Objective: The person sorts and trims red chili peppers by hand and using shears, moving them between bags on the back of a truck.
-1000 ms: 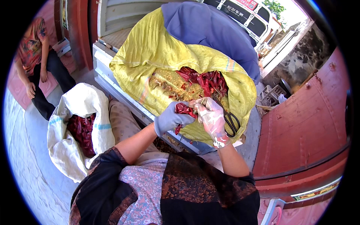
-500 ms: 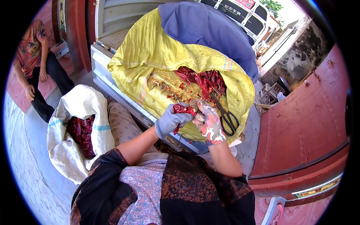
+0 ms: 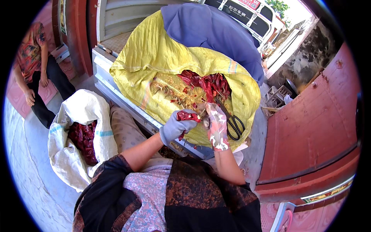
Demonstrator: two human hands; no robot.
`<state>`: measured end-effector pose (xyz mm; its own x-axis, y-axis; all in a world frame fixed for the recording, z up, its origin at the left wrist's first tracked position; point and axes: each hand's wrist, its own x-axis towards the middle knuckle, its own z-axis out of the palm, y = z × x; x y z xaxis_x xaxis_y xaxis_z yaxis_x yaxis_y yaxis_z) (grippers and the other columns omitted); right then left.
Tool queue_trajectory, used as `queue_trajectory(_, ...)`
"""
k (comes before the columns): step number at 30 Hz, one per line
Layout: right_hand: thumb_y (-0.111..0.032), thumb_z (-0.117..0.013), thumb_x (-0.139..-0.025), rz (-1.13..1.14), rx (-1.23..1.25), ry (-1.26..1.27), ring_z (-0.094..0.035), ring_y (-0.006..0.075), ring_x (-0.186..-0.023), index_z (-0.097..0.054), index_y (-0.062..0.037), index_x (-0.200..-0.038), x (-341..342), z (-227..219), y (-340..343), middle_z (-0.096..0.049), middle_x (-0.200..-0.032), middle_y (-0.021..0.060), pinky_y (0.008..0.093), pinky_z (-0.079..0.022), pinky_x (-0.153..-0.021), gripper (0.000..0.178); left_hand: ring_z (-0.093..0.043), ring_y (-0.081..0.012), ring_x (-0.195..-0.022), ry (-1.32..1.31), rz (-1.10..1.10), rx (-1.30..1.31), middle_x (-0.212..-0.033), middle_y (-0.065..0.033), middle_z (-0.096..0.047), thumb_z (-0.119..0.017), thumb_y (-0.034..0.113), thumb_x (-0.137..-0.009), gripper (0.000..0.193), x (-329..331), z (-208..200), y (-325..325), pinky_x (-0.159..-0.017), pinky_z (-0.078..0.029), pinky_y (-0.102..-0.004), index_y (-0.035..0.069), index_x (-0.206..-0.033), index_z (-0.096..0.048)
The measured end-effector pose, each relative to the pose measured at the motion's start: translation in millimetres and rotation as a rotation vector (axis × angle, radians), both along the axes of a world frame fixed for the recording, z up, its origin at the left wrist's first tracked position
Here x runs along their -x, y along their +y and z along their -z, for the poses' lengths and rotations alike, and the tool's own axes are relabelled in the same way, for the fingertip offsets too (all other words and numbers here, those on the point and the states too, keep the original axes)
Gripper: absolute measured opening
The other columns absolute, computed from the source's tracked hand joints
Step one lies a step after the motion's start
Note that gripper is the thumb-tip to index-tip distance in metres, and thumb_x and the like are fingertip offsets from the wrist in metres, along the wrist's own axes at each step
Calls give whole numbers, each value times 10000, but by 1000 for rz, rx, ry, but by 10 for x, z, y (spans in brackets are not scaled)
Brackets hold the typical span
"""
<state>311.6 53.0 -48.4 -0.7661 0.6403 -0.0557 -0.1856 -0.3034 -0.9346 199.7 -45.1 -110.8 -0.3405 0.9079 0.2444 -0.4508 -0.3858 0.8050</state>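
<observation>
My left hand (image 3: 176, 127), in a grey glove, is closed around a dried red chili pepper (image 3: 188, 116); another red piece pokes out beneath its fingers. Just right of it, my right hand (image 3: 216, 127) wears a pink-and-white camouflage glove with dirty fingertips. Its fingers are pinched together by the pepper's pale stem end, and what they hold is too small to tell. Both hands are over the near edge of an open yellow woven sack (image 3: 141, 46). Inside lie more dried red chilies (image 3: 218, 85), scattered yellow seeds and stem bits. Black-handled scissors (image 3: 235, 125) rest beside my right hand.
At my left stands a white woven sack (image 3: 62, 154) partly filled with red chilies. The yellow sack lies on a truck bed (image 3: 110, 73), with a blue-purple cloth (image 3: 208, 27) behind. A seated person (image 3: 34, 65) is at far left. A red metal door (image 3: 309, 127) stands at right.
My right hand has moved slightly right, turned more upright and drawn away from the pepper's end. My left hand still grips the pepper, nearly in the same place.
</observation>
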Motion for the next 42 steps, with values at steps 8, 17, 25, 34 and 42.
queue_trajectory(8,-118,-647,-824,165,-874,-252,-544,136,-583,-624,-19,-815,-5,3,9,-617,-706,46,274,-421,-540,102,-532,-41,-755,420,-244,-91,-844,17,-614,-685,44,-765,250,-61,41,92,-669,-462,-223,3,-999,-608)
queue_trajectory(17,-122,-631,-823,236,-1563,-148,-626,290,-669,-595,-38,-829,51,-120,-17,-630,-775,148,343,-488,-570,92,-526,-74,-614,217,71,131,-698,-2,-568,-610,150,-838,135,8,-177,-3,-558,-433,-224,33,-903,-593)
queue_trajectory(25,-111,-598,-863,124,-528,-82,-507,76,-516,-600,-19,-844,126,-77,-73,-660,-785,82,220,-372,-439,93,-483,-73,-556,124,11,10,-648,-7,-548,-592,144,-845,109,28,-213,-40,-515,-385,-225,35,-849,-588)
queue_trajectory(34,-222,-572,-899,81,208,1,-342,31,-447,-588,-29,-958,178,-77,-155,-592,-762,-3,185,-245,-404,202,-466,-49,-559,83,-163,64,-653,15,-551,-636,49,-785,92,44,-206,-14,-503,-362,-211,16,-864,-604)
queue_trajectory(42,-265,-534,-921,36,342,144,-327,38,-446,-595,-22,-975,195,-7,104,-450,-628,-38,188,-228,-400,257,-445,-51,-540,37,-144,32,-622,12,-522,-619,76,-799,91,2,-194,-44,-492,-340,-212,13,-860,-595)
